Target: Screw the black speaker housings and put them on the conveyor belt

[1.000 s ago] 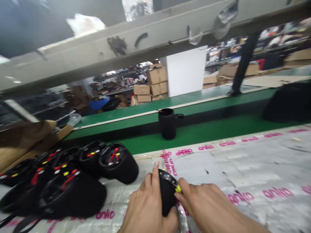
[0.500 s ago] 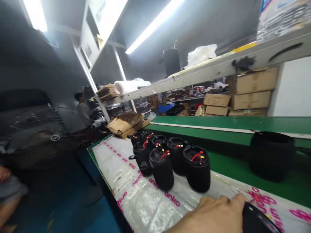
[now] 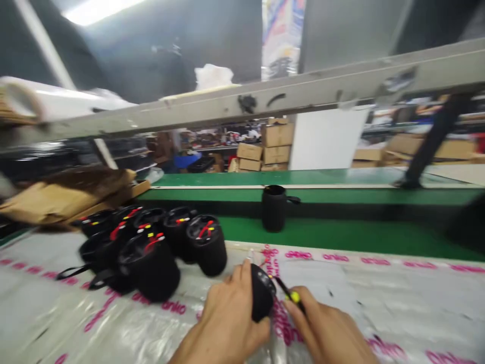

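My left hand [image 3: 231, 313] is wrapped round a black speaker [image 3: 262, 296], which lies tilted low over the plastic-covered bench. My right hand [image 3: 326, 323] grips a slim dark tool [image 3: 287, 289] with a bright yellow part by the fingers. Its tip reaches the speaker's right end; whether it touches is too blurred to tell. To the left, several black cylindrical speaker housings [image 3: 149, 268] stand upright with open tops, red wires and small yellow and white connectors showing. Another black housing [image 3: 274, 210] with a strap loop stands on the green conveyor belt [image 3: 333, 227].
Plastic sheeting with pink "anko" print [image 3: 417, 303] covers the bench. A shelf beam [image 3: 227, 106] crosses above the belt. Brown paper packaging [image 3: 68, 194] lies at the left, below a white roll [image 3: 76, 103]. Cardboard boxes [image 3: 278, 141] are stacked beyond.
My view has swung to the right, so the housings appear further left. My right hand with the slim tool has come into view. My left hand still holds the speaker.
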The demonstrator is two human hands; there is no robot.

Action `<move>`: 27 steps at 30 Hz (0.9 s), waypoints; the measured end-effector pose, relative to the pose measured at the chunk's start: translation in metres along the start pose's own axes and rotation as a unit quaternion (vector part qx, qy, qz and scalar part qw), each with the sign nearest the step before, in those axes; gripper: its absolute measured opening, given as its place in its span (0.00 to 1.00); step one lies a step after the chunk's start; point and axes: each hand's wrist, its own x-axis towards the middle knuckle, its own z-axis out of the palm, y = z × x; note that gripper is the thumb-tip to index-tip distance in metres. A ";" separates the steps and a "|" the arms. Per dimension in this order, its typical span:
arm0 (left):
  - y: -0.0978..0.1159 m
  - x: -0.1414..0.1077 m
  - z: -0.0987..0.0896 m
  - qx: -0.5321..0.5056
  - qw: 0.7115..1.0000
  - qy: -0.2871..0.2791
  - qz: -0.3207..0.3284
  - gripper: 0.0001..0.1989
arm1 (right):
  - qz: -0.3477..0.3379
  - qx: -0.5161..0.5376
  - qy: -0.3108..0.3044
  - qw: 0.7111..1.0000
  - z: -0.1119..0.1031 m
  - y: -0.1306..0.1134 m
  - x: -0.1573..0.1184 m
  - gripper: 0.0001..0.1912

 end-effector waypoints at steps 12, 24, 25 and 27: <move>0.002 0.019 0.015 0.125 0.990 -0.058 -0.030 0.41 | 0.014 -0.037 -0.056 0.998 -0.009 -0.019 0.016 0.05; -0.003 0.021 0.006 0.048 0.997 -0.061 -0.001 0.36 | -0.012 -0.052 -0.022 0.998 -0.003 -0.021 0.016 0.05; -0.004 0.021 0.004 0.041 0.997 -0.064 0.004 0.36 | -0.015 -0.055 -0.020 0.998 -0.003 -0.021 0.016 0.05; -0.005 0.021 0.001 0.030 0.997 -0.070 0.015 0.36 | -0.021 -0.061 -0.014 0.998 -0.002 -0.021 0.017 0.06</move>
